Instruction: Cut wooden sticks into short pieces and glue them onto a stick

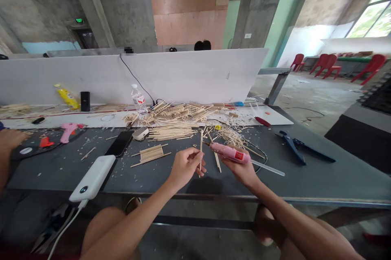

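Note:
Between its fingers and thumb, my left hand (187,163) grips a thin wooden stick (201,144), held nearly upright over the table's front part. My right hand (242,173) is wrapped round a pink hot glue gun (229,152), with a clear glue stick (269,167) poking out of its back end. The gun's nozzle points left, close to the wooden stick; whether they touch I cannot tell. A small flat frame of sticks (152,153) lies left of my left hand. Just beyond the gun's tip, a few loose sticks (217,161) rest on the table.
Behind my hands lie a row of sticks (172,131) and a heap of stick pieces (186,110). Blue-handled cutters (293,146) lie at right. Leftward are a white power bank (92,178), a black phone (119,144), another pink glue gun (68,132) and another person's hand (12,140).

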`<act>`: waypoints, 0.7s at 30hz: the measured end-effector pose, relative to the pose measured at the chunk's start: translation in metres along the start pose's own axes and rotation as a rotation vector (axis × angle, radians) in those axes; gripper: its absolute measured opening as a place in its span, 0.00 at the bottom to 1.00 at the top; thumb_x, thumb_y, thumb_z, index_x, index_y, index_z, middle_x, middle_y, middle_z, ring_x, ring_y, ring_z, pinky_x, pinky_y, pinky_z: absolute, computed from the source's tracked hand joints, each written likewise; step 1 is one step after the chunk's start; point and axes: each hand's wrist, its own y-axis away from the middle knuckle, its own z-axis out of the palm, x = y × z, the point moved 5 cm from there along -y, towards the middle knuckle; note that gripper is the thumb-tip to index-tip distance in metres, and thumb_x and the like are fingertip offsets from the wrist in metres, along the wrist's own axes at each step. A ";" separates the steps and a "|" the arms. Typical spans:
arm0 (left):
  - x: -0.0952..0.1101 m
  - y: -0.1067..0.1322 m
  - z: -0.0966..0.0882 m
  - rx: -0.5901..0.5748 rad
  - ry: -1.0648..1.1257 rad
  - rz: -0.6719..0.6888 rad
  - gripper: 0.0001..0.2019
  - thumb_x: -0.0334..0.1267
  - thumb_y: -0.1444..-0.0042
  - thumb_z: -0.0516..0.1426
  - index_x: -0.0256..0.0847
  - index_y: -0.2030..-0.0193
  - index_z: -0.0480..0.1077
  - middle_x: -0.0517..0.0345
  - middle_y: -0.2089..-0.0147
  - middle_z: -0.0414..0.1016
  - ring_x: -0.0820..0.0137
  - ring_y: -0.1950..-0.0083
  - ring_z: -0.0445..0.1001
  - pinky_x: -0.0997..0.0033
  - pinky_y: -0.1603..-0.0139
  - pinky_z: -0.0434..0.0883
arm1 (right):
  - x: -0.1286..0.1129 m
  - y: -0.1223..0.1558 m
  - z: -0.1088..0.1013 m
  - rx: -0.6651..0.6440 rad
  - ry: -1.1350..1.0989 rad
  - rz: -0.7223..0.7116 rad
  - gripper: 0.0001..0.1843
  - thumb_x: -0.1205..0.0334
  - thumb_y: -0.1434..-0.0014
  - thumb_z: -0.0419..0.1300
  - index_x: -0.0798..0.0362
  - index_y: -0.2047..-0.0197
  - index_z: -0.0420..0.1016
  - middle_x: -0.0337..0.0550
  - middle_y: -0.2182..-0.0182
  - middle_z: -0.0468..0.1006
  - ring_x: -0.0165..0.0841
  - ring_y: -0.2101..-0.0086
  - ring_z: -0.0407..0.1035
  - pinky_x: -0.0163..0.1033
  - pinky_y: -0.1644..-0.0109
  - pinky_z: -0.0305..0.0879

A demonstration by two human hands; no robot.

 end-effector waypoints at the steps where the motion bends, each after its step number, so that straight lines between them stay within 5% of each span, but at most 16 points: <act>1: 0.000 0.000 0.000 -0.001 0.001 -0.001 0.18 0.51 0.44 0.58 0.33 0.63 0.70 0.55 0.73 0.73 0.66 0.74 0.78 0.71 0.78 0.75 | 0.001 0.000 0.000 0.008 0.004 -0.001 0.11 0.57 0.46 0.64 0.55 0.64 0.76 0.40 0.73 0.73 0.31 0.74 0.64 0.35 0.71 0.60; 21: -0.002 0.000 0.000 -0.035 -0.031 0.021 0.20 0.53 0.44 0.57 0.34 0.61 0.71 0.54 0.72 0.74 0.67 0.74 0.77 0.72 0.78 0.74 | 0.004 0.000 0.000 0.033 -0.034 0.044 0.17 0.57 0.48 0.64 0.55 0.56 0.79 0.46 0.65 0.80 0.37 0.69 0.72 0.37 0.70 0.66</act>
